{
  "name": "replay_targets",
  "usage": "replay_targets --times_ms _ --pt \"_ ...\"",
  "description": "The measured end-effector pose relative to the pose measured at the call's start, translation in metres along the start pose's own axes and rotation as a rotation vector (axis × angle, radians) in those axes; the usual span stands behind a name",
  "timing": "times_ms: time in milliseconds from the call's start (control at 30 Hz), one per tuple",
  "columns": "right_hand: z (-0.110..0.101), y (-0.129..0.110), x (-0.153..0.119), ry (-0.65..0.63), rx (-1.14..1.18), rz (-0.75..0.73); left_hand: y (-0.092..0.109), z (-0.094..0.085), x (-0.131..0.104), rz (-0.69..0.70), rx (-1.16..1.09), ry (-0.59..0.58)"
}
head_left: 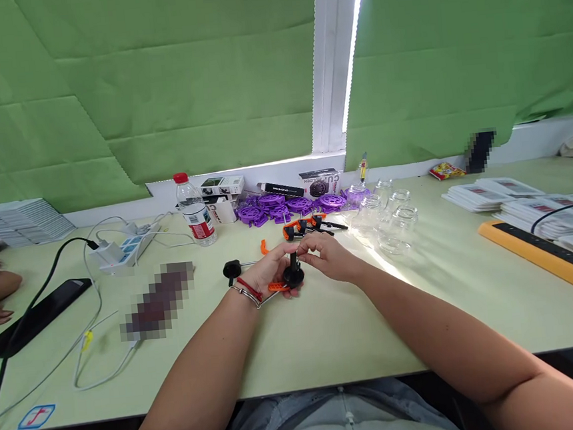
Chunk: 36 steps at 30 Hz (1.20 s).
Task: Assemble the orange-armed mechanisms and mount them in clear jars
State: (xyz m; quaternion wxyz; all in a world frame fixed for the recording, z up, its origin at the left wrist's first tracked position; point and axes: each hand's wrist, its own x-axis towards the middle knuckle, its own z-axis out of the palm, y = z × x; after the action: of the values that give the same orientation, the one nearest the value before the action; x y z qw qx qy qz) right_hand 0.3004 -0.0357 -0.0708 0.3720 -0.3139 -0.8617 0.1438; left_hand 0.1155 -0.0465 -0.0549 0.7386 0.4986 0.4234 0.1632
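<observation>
- While the left hand (270,268) grips the black part (293,276), nearer and right of the bottle (196,216), the right hand (327,257) meets its top; pinching or merely touching, I cannot tell.
- Right of the bottle, three tools (302,225) look finished.
- Nearer than the bottle, an orange piece (264,247) lies loose, seemingly unfitted.

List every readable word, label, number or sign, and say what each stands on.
"CUP HOLDER": printed box, upside down.
Too small or blurred: bottle label, black item, snack packet, white stacks.
Unclear red mark: table sticker.
</observation>
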Motion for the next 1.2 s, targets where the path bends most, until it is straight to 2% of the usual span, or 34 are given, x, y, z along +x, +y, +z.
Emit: replay_targets --times_ms 233,600,867,1200 --pt "-0.0021 -0.0007 -0.0007 -0.027 0.041 -0.067 -0.0017 -0.0019 0.003 -0.005 -0.003 0.003" --pt "-0.0036 -0.0029 -0.0003 -0.062 0.014 -0.073 -0.0031 -0.0039 0.0057 0.0 0.008 0.004" --pt "0.0022 -0.0027 -0.0015 -0.041 0.216 0.022 -0.0031 -0.003 0.0042 0.02 -0.018 -0.026" --pt "0.0031 -0.0032 -0.0026 -0.038 0.261 0.04 -0.0011 -0.0025 0.0036 -0.011 -0.006 -0.018"
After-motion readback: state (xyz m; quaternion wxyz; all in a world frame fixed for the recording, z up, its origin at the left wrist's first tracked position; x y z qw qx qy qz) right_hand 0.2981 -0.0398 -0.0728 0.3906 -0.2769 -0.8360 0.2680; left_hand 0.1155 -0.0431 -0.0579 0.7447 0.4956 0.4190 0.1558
